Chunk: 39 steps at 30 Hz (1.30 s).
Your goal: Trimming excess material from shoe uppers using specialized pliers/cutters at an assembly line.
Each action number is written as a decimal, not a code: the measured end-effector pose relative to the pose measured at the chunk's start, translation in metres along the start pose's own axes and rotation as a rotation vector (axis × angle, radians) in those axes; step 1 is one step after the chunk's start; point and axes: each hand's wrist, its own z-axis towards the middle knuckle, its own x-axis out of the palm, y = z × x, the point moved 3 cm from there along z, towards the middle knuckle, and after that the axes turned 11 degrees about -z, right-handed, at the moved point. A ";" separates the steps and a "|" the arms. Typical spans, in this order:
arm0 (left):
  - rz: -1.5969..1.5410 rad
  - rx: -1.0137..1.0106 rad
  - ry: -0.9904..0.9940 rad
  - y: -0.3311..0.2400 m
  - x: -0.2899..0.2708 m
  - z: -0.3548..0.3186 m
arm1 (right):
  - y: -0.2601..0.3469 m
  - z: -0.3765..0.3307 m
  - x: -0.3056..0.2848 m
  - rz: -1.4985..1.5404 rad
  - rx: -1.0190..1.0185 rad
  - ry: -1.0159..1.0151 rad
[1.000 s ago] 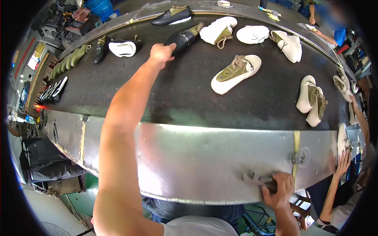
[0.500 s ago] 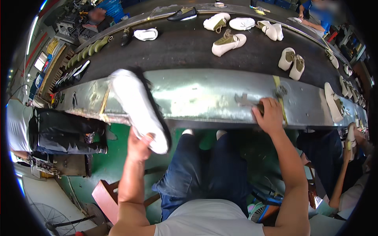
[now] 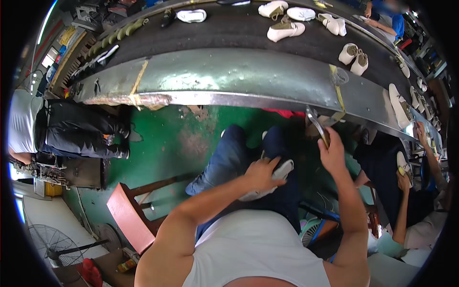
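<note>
My left hand (image 3: 260,173) presses a white shoe (image 3: 273,178) down on my lap, over my blue jeans (image 3: 224,158). My right hand (image 3: 332,152) is raised just below the steel edge of the belt and grips a thin metal tool (image 3: 318,126) with a curved blade, its tip pointing up and left. Most of the shoe is hidden under my left hand; only its white sole end shows.
A black conveyor belt (image 3: 229,33) with a steel rim (image 3: 224,79) runs across the top, carrying several white and olive shoes (image 3: 285,30). One seated person (image 3: 57,129) is at the left, another person (image 3: 406,177) at the right holds a shoe. A red stool (image 3: 129,215) stands on the green floor.
My left hand has brought the white shoe from the belt down onto my lap. My right hand left the belt's edge and now holds the metal tool up.
</note>
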 end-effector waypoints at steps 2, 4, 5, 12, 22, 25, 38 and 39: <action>-0.093 -0.156 0.069 0.003 0.008 0.037 | 0.017 -0.041 0.002 0.247 0.313 0.230; -0.204 -0.057 0.021 0.040 0.009 0.072 | 0.023 -0.086 0.018 0.798 0.578 0.448; -0.508 -0.043 -0.035 0.049 0.005 0.074 | 0.030 -0.104 0.020 0.876 0.637 0.497; -1.188 0.006 -0.088 0.041 -0.038 0.007 | 0.085 -0.124 0.006 0.635 0.334 0.792; -1.056 0.045 -0.102 0.071 -0.036 -0.006 | 0.123 -0.099 0.043 1.082 0.410 0.842; -1.021 0.014 -0.107 0.071 -0.043 -0.009 | 0.129 -0.102 0.055 1.184 0.530 0.837; -0.811 -0.093 -0.220 0.070 -0.050 -0.006 | 0.126 -0.057 0.052 0.958 0.547 1.134; -0.811 -0.093 -0.222 0.074 -0.047 -0.005 | 0.125 -0.052 0.055 0.743 0.436 1.156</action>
